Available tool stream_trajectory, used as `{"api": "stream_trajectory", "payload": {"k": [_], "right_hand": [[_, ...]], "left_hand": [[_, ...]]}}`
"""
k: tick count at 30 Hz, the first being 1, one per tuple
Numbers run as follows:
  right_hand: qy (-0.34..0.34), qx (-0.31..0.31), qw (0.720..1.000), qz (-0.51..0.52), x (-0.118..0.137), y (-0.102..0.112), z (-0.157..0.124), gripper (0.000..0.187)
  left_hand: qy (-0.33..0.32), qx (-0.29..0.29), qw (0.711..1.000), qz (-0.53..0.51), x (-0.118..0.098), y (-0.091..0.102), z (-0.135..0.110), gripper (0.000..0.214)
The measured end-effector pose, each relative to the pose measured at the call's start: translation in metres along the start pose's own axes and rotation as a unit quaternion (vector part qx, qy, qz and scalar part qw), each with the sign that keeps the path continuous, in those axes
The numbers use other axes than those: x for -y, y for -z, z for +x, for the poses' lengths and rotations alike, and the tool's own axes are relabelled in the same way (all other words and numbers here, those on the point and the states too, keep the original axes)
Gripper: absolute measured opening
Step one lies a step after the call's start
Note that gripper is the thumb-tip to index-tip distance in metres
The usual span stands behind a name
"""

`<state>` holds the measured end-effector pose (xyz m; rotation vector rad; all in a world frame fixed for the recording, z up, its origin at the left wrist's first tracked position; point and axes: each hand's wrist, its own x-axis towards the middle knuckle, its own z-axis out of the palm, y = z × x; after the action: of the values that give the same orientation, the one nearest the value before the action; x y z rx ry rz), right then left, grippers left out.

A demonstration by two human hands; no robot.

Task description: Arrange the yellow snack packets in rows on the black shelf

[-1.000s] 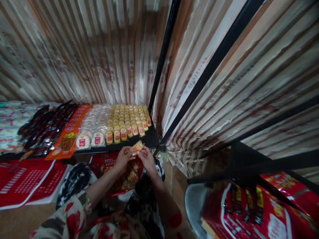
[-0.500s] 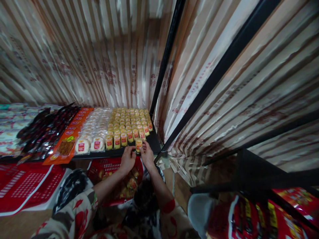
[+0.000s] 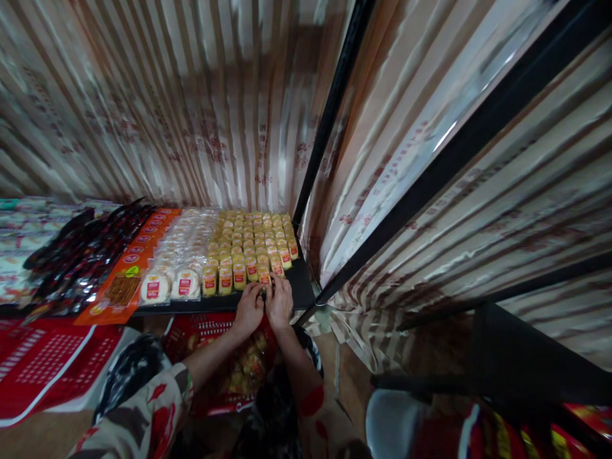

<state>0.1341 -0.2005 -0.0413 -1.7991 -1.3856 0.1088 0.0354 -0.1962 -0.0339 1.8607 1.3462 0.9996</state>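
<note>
My left hand (image 3: 248,310) and my right hand (image 3: 279,299) rest side by side at the front edge of a black shelf (image 3: 300,285). Their fingertips press on a small yellow snack packet (image 3: 264,276) with a red label, set into the front row of several rows of like yellow packets (image 3: 252,239). Both hands have their fingers curled onto that packet. Below my arms sits a red basket (image 3: 224,357) with more yellow packets in it.
Round white packets (image 3: 169,284) lie left of the yellow rows, then an orange packet strip (image 3: 127,268) and dark red packets (image 3: 79,252). A flat red basket (image 3: 43,363) lies at lower left. Black shelf posts (image 3: 329,121) and striped wrapped sheets stand behind and right.
Both hands carried the yellow packet from above the basket forward onto the shelf and set it into the front row. The view tilted slightly downward.
</note>
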Motion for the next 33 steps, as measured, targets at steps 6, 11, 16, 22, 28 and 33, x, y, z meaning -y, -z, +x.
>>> {"api": "stream_trajectory", "payload": {"k": [6,11,16,22,28,33], "right_hand": [[-0.024,0.026,0.999,0.037,-0.001,-0.004,0.0,0.039],[-0.022,0.038,0.999,0.014,-0.002,-0.006,0.004,0.04],[-0.015,0.046,0.999,-0.016,-0.001,-0.005,0.003,0.041],[0.002,-0.004,0.999,0.045,0.007,0.004,-0.006,0.037],[0.032,0.07,0.992,0.099,0.023,0.005,-0.047,0.03],[0.03,0.391,0.916,-0.082,0.03,-0.021,-0.078,0.027]], "left_hand": [[-0.006,0.015,1.0,0.014,-0.002,0.0,0.002,0.04],[-0.006,0.022,0.999,0.045,0.003,-0.001,0.009,0.04],[-0.007,0.038,0.998,0.059,0.002,-0.001,0.01,0.043],[0.002,0.007,0.999,0.036,-0.002,0.018,-0.009,0.037],[0.056,0.089,0.993,0.058,0.045,0.043,-0.061,0.029],[0.262,0.276,0.916,0.125,0.093,0.046,-0.1,0.021]]}}
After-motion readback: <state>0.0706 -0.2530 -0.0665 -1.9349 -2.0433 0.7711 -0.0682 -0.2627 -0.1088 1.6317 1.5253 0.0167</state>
